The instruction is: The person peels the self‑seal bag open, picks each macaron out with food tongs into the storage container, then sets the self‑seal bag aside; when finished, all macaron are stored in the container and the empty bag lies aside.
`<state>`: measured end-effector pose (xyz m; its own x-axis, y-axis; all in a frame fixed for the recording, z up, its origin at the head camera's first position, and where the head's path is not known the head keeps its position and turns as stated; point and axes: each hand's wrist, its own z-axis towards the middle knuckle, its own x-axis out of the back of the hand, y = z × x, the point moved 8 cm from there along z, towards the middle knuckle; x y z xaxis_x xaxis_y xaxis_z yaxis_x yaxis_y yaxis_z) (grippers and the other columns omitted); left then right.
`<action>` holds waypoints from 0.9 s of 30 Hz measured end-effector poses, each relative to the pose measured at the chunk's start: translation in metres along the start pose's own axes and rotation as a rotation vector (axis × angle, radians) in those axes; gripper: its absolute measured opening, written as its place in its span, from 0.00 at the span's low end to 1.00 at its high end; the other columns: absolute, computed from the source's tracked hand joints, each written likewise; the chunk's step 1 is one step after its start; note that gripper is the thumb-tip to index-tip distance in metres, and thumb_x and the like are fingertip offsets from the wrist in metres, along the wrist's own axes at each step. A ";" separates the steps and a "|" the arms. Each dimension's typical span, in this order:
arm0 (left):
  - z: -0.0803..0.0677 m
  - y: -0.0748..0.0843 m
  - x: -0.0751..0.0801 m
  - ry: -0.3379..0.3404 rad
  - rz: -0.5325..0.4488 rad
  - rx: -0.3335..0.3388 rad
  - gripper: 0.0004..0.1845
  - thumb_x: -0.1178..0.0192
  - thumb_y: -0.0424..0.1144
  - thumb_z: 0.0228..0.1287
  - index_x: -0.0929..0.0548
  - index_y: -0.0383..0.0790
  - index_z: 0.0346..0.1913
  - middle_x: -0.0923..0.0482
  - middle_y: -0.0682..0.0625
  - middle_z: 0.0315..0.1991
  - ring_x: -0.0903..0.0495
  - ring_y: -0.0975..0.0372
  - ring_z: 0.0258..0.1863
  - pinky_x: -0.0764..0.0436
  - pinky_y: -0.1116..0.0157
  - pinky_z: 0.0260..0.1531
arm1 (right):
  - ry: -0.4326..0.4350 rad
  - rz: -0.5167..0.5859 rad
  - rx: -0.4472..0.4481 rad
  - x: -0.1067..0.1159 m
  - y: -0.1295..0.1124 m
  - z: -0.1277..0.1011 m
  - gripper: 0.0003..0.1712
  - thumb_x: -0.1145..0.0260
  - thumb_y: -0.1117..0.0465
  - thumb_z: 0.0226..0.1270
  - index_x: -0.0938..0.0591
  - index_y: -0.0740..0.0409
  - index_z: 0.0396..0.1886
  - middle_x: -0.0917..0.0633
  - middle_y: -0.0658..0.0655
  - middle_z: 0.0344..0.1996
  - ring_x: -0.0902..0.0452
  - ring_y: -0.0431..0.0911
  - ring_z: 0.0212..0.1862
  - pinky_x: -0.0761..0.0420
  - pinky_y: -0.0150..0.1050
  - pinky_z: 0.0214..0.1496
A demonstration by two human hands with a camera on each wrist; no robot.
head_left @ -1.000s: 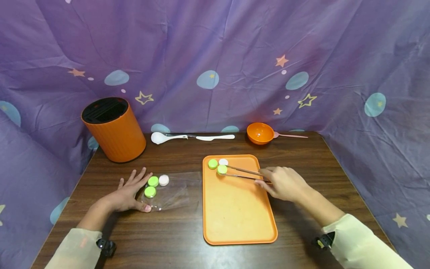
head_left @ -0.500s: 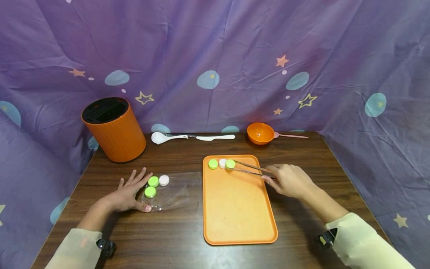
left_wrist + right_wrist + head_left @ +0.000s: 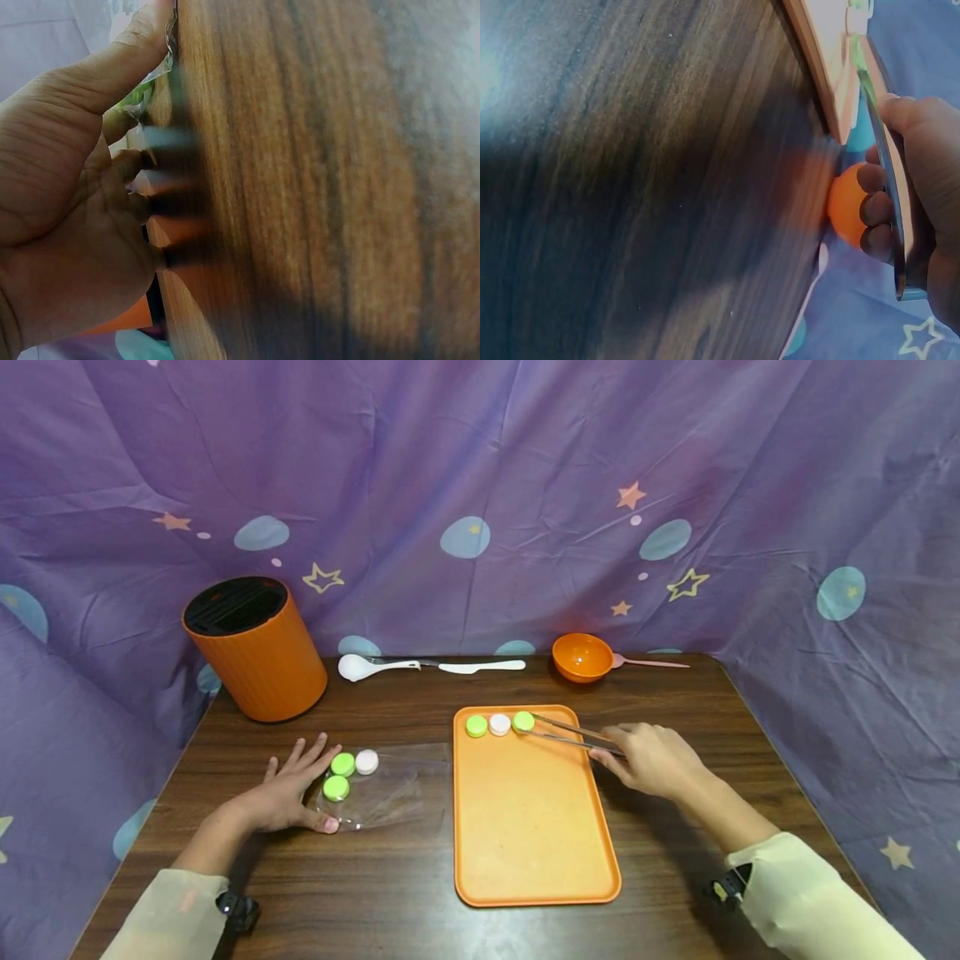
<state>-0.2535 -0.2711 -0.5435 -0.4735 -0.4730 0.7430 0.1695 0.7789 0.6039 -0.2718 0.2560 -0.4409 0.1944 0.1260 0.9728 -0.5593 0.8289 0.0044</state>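
Observation:
In the head view my right hand [image 3: 656, 760] grips metal tongs [image 3: 573, 729], whose tips stand at a small round green disc [image 3: 523, 721] on the orange tray [image 3: 536, 827]. That disc is at the right end of a row along the tray's far edge, after a white disc [image 3: 499, 724] and another green disc [image 3: 476, 726]. The tongs [image 3: 889, 161] also show in the right wrist view, with fingers curled round them. My left hand [image 3: 285, 789] lies with spread fingers at the left edge of a clear plastic sheet or bag [image 3: 397, 793] bearing two green discs [image 3: 336, 787] and a white one [image 3: 367, 762].
An orange knife block [image 3: 258, 652] stands at the back left. Along the back lie a white ladle [image 3: 360, 667], a white knife [image 3: 480, 667], an orange bowl [image 3: 582, 657] and a pink utensil [image 3: 652, 662]. A purple curtain [image 3: 420, 485] hangs close behind the table.
My right hand and the tongs have moved right and slightly away. The green disc at their tips went from in front of the white disc to its right. The left hand has stayed still.

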 end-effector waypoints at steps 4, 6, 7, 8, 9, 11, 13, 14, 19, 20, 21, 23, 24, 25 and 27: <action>-0.001 0.003 0.001 0.001 0.010 0.001 0.76 0.19 0.74 0.46 0.52 0.54 0.92 0.73 0.37 0.92 0.80 0.32 0.88 0.81 0.19 0.74 | 0.000 -0.005 0.007 -0.004 0.000 0.001 0.22 0.26 0.46 0.77 0.10 0.61 0.51 0.06 0.61 0.34 0.08 0.58 0.32 0.12 0.57 0.29; -0.001 0.003 0.001 0.006 0.020 0.010 0.76 0.19 0.74 0.45 0.51 0.54 0.92 0.72 0.37 0.93 0.79 0.32 0.89 0.79 0.19 0.75 | 0.003 -0.009 0.012 -0.006 0.000 0.001 0.22 0.26 0.46 0.77 0.10 0.61 0.51 0.06 0.62 0.35 0.08 0.58 0.32 0.11 0.58 0.29; -0.001 0.004 0.001 0.005 0.017 0.008 0.76 0.19 0.74 0.45 0.51 0.54 0.92 0.72 0.37 0.93 0.79 0.31 0.89 0.80 0.19 0.74 | 0.004 -0.011 0.013 -0.006 0.000 0.001 0.22 0.26 0.46 0.77 0.10 0.61 0.51 0.06 0.62 0.34 0.08 0.59 0.32 0.12 0.58 0.29; -0.002 0.004 0.001 0.005 0.015 0.007 0.76 0.19 0.74 0.45 0.50 0.54 0.92 0.72 0.36 0.92 0.79 0.31 0.89 0.80 0.19 0.74 | 0.006 -0.013 0.014 -0.007 0.000 0.001 0.22 0.26 0.46 0.76 0.10 0.61 0.51 0.06 0.62 0.34 0.08 0.59 0.32 0.12 0.58 0.29; -0.002 0.005 0.002 0.004 0.010 0.004 0.76 0.19 0.74 0.45 0.50 0.54 0.92 0.72 0.36 0.92 0.79 0.31 0.88 0.80 0.19 0.74 | 0.007 -0.013 0.017 -0.007 -0.001 0.002 0.21 0.25 0.46 0.76 0.10 0.61 0.51 0.06 0.62 0.34 0.08 0.59 0.32 0.12 0.58 0.29; -0.003 0.005 0.002 0.004 0.004 0.007 0.76 0.19 0.74 0.44 0.51 0.54 0.92 0.72 0.37 0.92 0.80 0.31 0.88 0.82 0.20 0.74 | 0.007 -0.013 0.017 -0.008 -0.001 0.002 0.21 0.25 0.47 0.76 0.10 0.61 0.51 0.06 0.62 0.33 0.08 0.59 0.32 0.12 0.58 0.29; -0.004 0.005 0.003 0.006 0.002 0.002 0.76 0.19 0.74 0.45 0.51 0.55 0.92 0.72 0.36 0.92 0.80 0.31 0.88 0.82 0.20 0.74 | 0.003 -0.011 0.016 -0.008 -0.001 0.003 0.21 0.25 0.48 0.75 0.10 0.61 0.51 0.06 0.62 0.33 0.09 0.59 0.31 0.12 0.58 0.29; -0.004 0.005 0.003 0.009 0.002 -0.002 0.75 0.19 0.74 0.45 0.50 0.55 0.92 0.72 0.36 0.92 0.80 0.31 0.88 0.82 0.20 0.74 | 0.000 -0.008 0.014 -0.008 -0.001 0.003 0.21 0.25 0.48 0.75 0.10 0.61 0.51 0.06 0.62 0.33 0.08 0.59 0.32 0.12 0.58 0.29; -0.004 0.006 0.003 0.016 0.001 -0.011 0.75 0.19 0.73 0.45 0.50 0.54 0.92 0.71 0.36 0.92 0.79 0.31 0.88 0.81 0.20 0.74 | -0.024 0.005 -0.006 -0.007 0.000 0.003 0.21 0.26 0.46 0.77 0.10 0.61 0.52 0.06 0.61 0.34 0.08 0.58 0.32 0.11 0.58 0.30; -0.004 0.005 0.003 0.016 -0.001 -0.012 0.75 0.19 0.73 0.45 0.50 0.54 0.92 0.71 0.36 0.92 0.79 0.31 0.88 0.82 0.20 0.74 | -0.028 0.006 -0.013 -0.007 0.000 0.003 0.22 0.26 0.46 0.77 0.10 0.60 0.52 0.06 0.61 0.35 0.08 0.57 0.33 0.11 0.57 0.30; -0.004 0.005 0.003 0.015 -0.001 -0.011 0.75 0.19 0.73 0.45 0.50 0.54 0.92 0.71 0.37 0.92 0.79 0.31 0.88 0.82 0.20 0.74 | -0.032 0.006 -0.019 -0.007 0.001 0.003 0.22 0.26 0.45 0.77 0.11 0.60 0.52 0.07 0.61 0.34 0.09 0.57 0.33 0.11 0.57 0.30; -0.004 0.004 0.002 0.016 -0.002 -0.011 0.75 0.18 0.73 0.45 0.50 0.54 0.92 0.71 0.37 0.92 0.80 0.31 0.88 0.82 0.20 0.74 | -0.039 0.008 -0.029 -0.007 0.002 0.003 0.21 0.26 0.45 0.77 0.11 0.59 0.51 0.07 0.60 0.34 0.09 0.56 0.32 0.12 0.56 0.29; -0.003 0.004 0.002 0.016 -0.001 -0.011 0.75 0.18 0.73 0.45 0.50 0.54 0.92 0.72 0.37 0.92 0.80 0.31 0.88 0.82 0.20 0.74 | -0.039 0.005 -0.034 -0.007 0.003 0.003 0.21 0.26 0.44 0.77 0.12 0.59 0.50 0.07 0.60 0.33 0.10 0.55 0.31 0.12 0.56 0.29; -0.003 0.003 0.002 0.017 -0.001 -0.010 0.75 0.18 0.73 0.45 0.50 0.54 0.92 0.72 0.37 0.92 0.80 0.31 0.88 0.82 0.20 0.74 | -0.037 0.005 -0.036 -0.006 0.003 0.003 0.21 0.26 0.44 0.77 0.12 0.58 0.49 0.08 0.60 0.33 0.10 0.55 0.31 0.12 0.56 0.28; -0.003 0.002 0.002 0.018 0.000 -0.010 0.75 0.18 0.73 0.46 0.50 0.54 0.92 0.72 0.37 0.92 0.80 0.31 0.88 0.82 0.20 0.74 | -0.022 0.006 -0.033 -0.005 0.002 0.003 0.21 0.25 0.44 0.76 0.12 0.58 0.48 0.08 0.59 0.32 0.11 0.54 0.30 0.13 0.55 0.28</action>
<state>-0.2518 -0.2716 -0.5404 -0.4575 -0.4804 0.7483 0.1784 0.7748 0.6065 -0.2765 0.2559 -0.4449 0.1735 0.1190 0.9776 -0.5334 0.8458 -0.0083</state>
